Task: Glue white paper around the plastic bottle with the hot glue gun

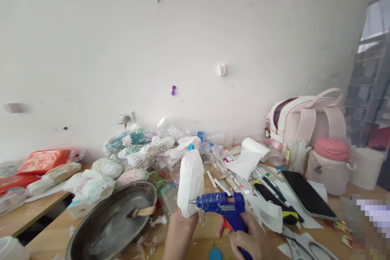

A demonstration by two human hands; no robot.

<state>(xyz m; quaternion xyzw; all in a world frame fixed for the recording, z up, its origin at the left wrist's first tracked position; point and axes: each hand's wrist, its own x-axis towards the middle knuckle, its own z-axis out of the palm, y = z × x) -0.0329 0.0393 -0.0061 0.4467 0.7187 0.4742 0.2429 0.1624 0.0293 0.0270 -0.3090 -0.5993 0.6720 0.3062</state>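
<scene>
My left hand (184, 224) grips the lower end of a white paper-wrapped bottle shape (190, 174), holding it upright above the table. Most of its fingers are hidden behind the paper. In my right hand (250, 236) is a blue glue gun (222, 203), with fingers wrapped round its handle and near the orange trigger (226, 223). The metal nozzle points left and sits at the lower part of the white paper, where I cannot tell whether it touches. A clear thread or scrap hangs just below the nozzle.
A dark oval pan (91, 215) with a wooden-handled brush stands left. Painted paper fish (137, 146) lie behind it. To the right are a paper roll (257, 148), pens, a black-and-yellow cutter, a phone (307, 193), scissors (297, 245) and a pink backpack (307, 120).
</scene>
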